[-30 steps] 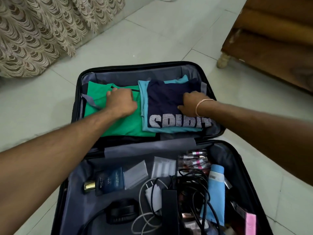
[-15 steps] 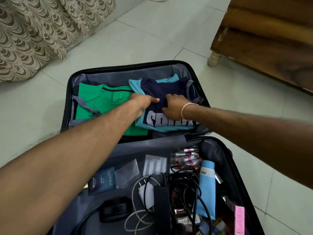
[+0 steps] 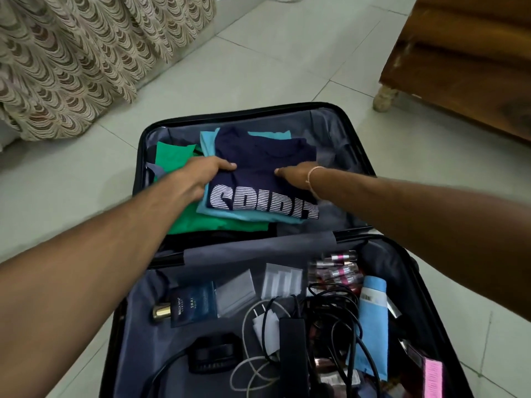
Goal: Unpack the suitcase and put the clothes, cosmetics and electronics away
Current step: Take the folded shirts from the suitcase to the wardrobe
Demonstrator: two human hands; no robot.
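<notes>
We look down into an open suitcase [image 3: 359,145] lying flat on the tiled floor [image 3: 258,53]. Its far half holds folded clothes: a green shirt [image 3: 175,156] at left, and a navy shirt [image 3: 267,156] stacked on a light blue shirt [image 3: 207,142]. Our left hand [image 3: 207,170] grips the navy shirt's left edge, thumb on top; our right hand [image 3: 296,175] grasps its right edge. The near half holds a perfume bottle [image 3: 189,304], a white charger [image 3: 265,326], tangled black cables [image 3: 330,308], lipsticks [image 3: 339,271] and a blue tube [image 3: 372,320].
</notes>
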